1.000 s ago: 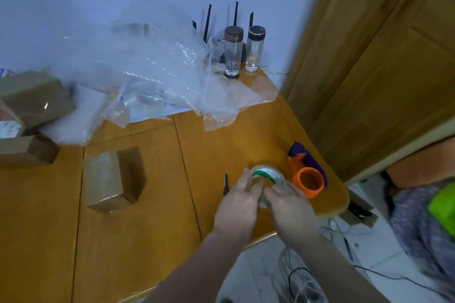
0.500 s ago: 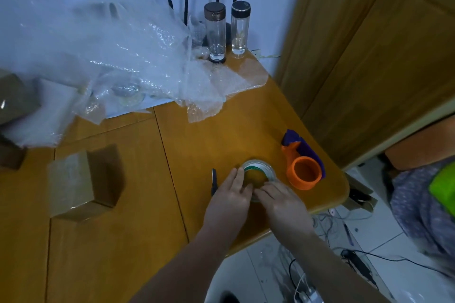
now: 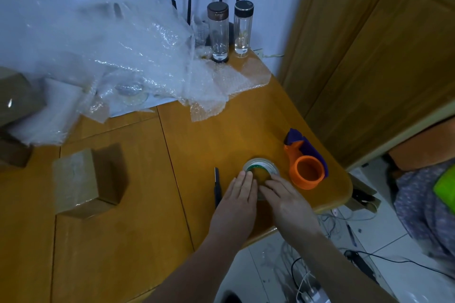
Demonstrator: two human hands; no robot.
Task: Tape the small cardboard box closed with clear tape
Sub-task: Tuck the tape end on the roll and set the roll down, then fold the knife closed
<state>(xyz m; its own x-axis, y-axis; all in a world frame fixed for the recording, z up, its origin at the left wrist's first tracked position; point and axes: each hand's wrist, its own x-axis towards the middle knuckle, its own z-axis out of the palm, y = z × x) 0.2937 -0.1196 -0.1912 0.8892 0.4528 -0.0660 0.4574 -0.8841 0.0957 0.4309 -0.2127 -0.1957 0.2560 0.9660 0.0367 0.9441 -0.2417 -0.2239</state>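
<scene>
A roll of clear tape (image 3: 261, 165) with a green-printed core lies flat on the wooden table near its right front corner. My left hand (image 3: 237, 200) and my right hand (image 3: 286, 200) both rest on its near side, fingers on the rim; the near half of the roll is hidden under them. The small cardboard box (image 3: 85, 181) stands apart on the table to the left, flaps down, well clear of both hands.
An orange and purple tape dispenser (image 3: 306, 165) sits just right of the roll. A black pen-like tool (image 3: 217, 187) lies left of my left hand. Bubble wrap (image 3: 138, 61) and two glass bottles (image 3: 219, 32) fill the back; more boxes (image 3: 17, 96) stand far left.
The roll has gone from held tilted above the table to lying flat on it, with both hands still on it. The view has shifted slightly.
</scene>
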